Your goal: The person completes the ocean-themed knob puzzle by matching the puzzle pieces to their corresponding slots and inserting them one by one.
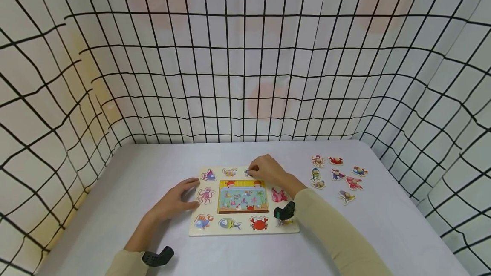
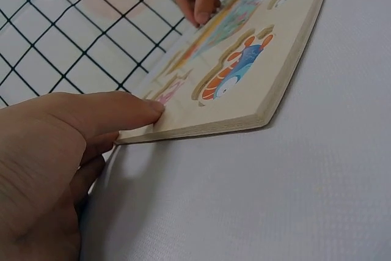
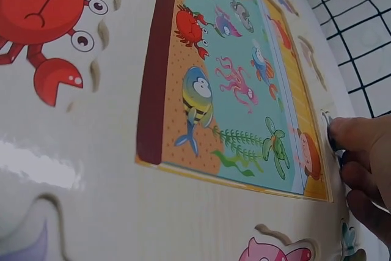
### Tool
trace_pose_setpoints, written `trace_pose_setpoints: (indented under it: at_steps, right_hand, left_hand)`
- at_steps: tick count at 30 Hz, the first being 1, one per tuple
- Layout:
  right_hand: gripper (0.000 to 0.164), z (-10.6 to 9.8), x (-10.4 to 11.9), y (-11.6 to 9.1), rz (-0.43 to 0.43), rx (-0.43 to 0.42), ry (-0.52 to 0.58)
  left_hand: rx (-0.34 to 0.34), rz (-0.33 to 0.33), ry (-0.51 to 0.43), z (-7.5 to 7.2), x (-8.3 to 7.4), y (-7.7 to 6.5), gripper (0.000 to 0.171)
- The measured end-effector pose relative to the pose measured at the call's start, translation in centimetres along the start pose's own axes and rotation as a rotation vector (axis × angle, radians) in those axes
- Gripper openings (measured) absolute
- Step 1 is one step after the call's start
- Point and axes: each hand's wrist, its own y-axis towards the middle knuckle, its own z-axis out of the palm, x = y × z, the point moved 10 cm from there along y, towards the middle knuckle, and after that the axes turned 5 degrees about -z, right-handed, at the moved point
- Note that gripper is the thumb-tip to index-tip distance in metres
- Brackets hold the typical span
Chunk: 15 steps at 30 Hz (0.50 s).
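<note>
A wooden puzzle board (image 1: 245, 230) with sea-animal recesses around a central aquarium picture (image 1: 243, 199) lies flat on the table. My left hand (image 1: 174, 199) rests at its left edge, fingers spread, the thumb (image 2: 137, 111) on the top face near a corner. At the far edge, right of centre, my right hand (image 1: 270, 170) pinches a small dark blue puzzle piece (image 3: 332, 137) at a recess. The fingers hide most of that piece. Along the near side are a striped fish (image 1: 229, 223) and a red crab (image 1: 258, 223).
Several loose sea-animal pieces lie to the board's right, among them an octopus (image 1: 317, 161), a crab (image 1: 336, 161) and a pink piece (image 1: 353, 183). White walls with a black grid (image 1: 253, 63) enclose the white table (image 1: 145, 169) at the back and sides.
</note>
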Motion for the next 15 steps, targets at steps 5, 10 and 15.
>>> trace_pose_setpoints:
  at_steps: [5,10,15]
  right_hand:
    - [0.015,0.23,-0.01,-0.18,0.020,0.012,0.005]
    - [0.016,0.00,0.07,-0.31,0.018,0.012,-0.006]
    - [0.021,-0.50,-0.29,-0.67,0.033,0.033,-0.010]
  left_hand:
    - [0.014,-0.010,0.000,0.12,0.22,-0.20,0.076]
    - [0.013,0.004,-0.001,0.00,-0.09,-0.16,0.076]
    - [0.020,0.003,-0.002,0.09,-0.03,-0.11,0.076]
